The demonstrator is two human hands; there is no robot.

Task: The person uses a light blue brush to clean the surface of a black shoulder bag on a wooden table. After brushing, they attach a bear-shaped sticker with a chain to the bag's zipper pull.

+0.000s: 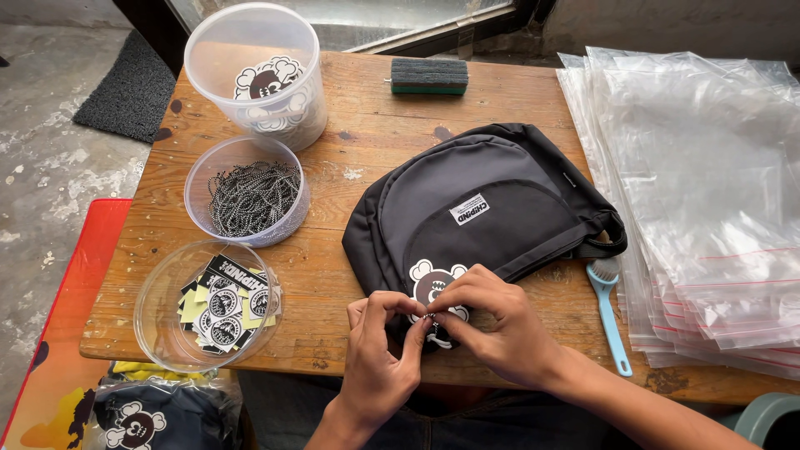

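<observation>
Skull charm (433, 283) on black bag (483, 204) pinched by left hand (379, 354) and right hand (500, 325); bag laid on worktop (367, 142).

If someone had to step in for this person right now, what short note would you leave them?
Left hand and right hand: fingertips pinched together on a small ball chain at the cartoon-face charm, at the near edge of the black bag.
The bag lies flat on the wooden table. On the left are a tub of ball chains, a tub of charms and a bowl of stickers; clear zip bags are stacked on the right.
Done: charm lies at the bag.
Left: whether the chain is closed cannot be seen; the bag is not in a zip bag.
</observation>
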